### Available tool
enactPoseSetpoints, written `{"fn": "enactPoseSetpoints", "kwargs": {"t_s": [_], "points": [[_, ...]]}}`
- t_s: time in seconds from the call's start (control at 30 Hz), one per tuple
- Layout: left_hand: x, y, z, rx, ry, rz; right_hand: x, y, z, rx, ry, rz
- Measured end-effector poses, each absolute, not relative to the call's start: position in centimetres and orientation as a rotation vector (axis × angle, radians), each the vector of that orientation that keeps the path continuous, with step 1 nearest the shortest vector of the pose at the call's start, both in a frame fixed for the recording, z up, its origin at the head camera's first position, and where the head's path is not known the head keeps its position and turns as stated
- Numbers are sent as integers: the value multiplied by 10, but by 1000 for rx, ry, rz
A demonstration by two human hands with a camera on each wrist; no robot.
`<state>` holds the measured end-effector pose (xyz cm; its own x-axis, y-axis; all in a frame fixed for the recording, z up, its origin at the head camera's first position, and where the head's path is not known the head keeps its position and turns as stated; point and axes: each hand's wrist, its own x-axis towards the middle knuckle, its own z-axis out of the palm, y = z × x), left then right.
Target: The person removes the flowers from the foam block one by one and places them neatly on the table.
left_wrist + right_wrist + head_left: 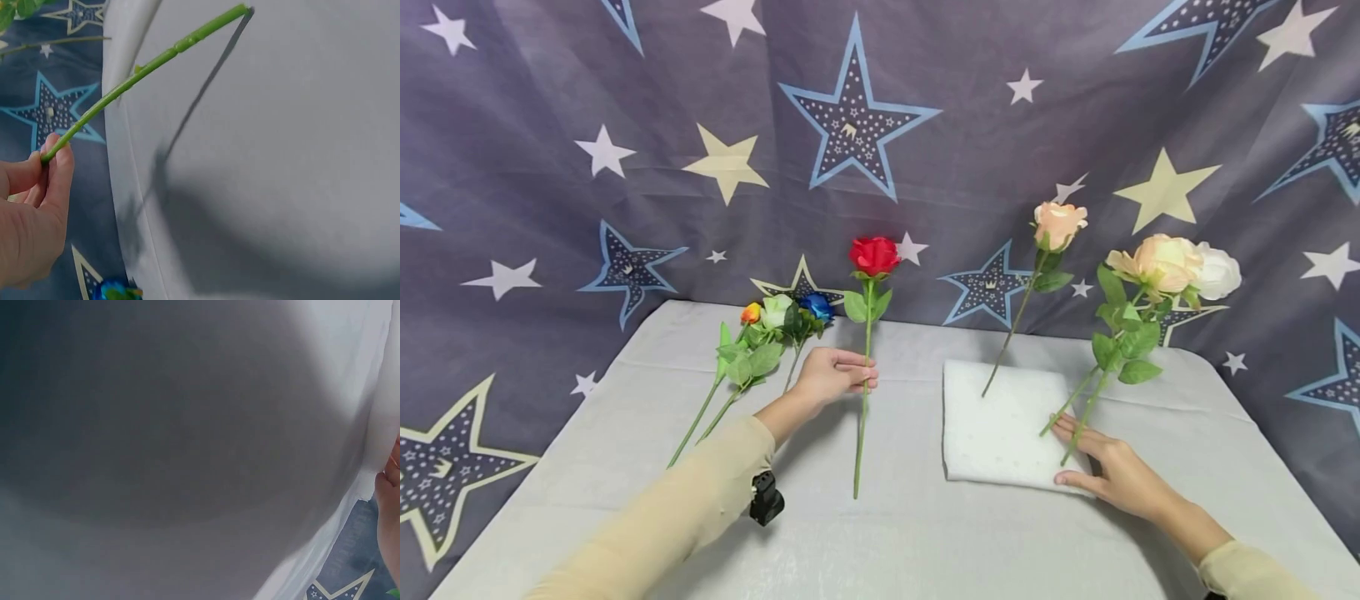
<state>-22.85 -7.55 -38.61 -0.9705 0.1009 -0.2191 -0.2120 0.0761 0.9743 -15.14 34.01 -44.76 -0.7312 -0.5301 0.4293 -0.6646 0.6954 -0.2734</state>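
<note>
My left hand [835, 377] pinches the green stem of a red rose [875, 256] between thumb and fingers, holding it nearly upright above the table. In the left wrist view, the stem's [150, 67] lower end points away over the cloth, casting a shadow. A white foam block [992, 433] lies to the right. My right hand [1120, 475] rests at the block's right side, its fingers extended on the top and its thumb near the front corner. From the block rise a peach rose [1058, 225], a cream-peach rose [1161, 262] and a white rose [1219, 272], all leaning right.
On the table's left lie an orange flower [751, 313], a pale green-white rose [777, 312] and a blue rose [817, 307], stems toward the front. A light grey cloth covers the table [880, 550]. Behind it hangs a star-patterned curtain [970, 167].
</note>
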Motion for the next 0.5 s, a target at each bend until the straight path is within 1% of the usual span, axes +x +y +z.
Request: {"fn": "enactPoseSetpoints", "kwargs": {"t_s": [0.27, 0.5], "points": [[-228, -99, -391, -88, 2217, 1872, -152, 340, -446, 940, -2590, 594], [-230, -117, -397, -130, 2312, 1712, -151, 340, -447, 944, -2590, 611]]}}
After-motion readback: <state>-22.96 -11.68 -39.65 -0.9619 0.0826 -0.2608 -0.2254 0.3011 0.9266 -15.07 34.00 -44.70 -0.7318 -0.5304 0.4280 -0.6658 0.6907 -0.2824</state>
